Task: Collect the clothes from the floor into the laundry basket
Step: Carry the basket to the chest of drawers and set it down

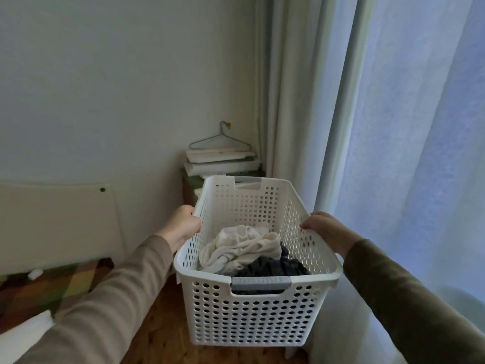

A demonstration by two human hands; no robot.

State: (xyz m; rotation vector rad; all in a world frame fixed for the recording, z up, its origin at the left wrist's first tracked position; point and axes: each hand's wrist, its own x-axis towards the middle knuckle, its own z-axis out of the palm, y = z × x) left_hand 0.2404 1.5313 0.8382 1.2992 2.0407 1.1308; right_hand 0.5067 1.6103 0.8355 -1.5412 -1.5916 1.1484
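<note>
**Head view: both hands on a white basket with clothes inside**

Head camera looks down on a white plastic laundry basket [252, 311], rectangular, its walls pierced all over with rows of round holes. A grey grip strip caps the handle slot in the near end wall, and a matching grey strip shows on the far end at 12 o'clock. The basket sits in the lower middle of the frame, above a wooden floor [162, 332]; whether its base touches the floor cannot be told.

At 9 o'clock of the basket the left hand [183, 227] is clenched around the long side rim, fingers curled over the edge. At 3 o'clock the right hand [324, 228] grips the opposite rim, fingertips hooked inside the wall. Both arms wear long sleeves.

Inside, a crumpled cream-white garment [241, 248] fills the left and middle of the bottom. A dark grey garment [273, 267] lies against it toward 5 o'clock, near the front wall.

Beyond the basket at 12 o'clock, a wire hanger [220, 140] rests on a stack of white boards [223, 161] in the corner. Pale curtains [393, 127] hang at 2 o'clock. A patterned blanket [52, 282] lies at 8 o'clock.
</note>
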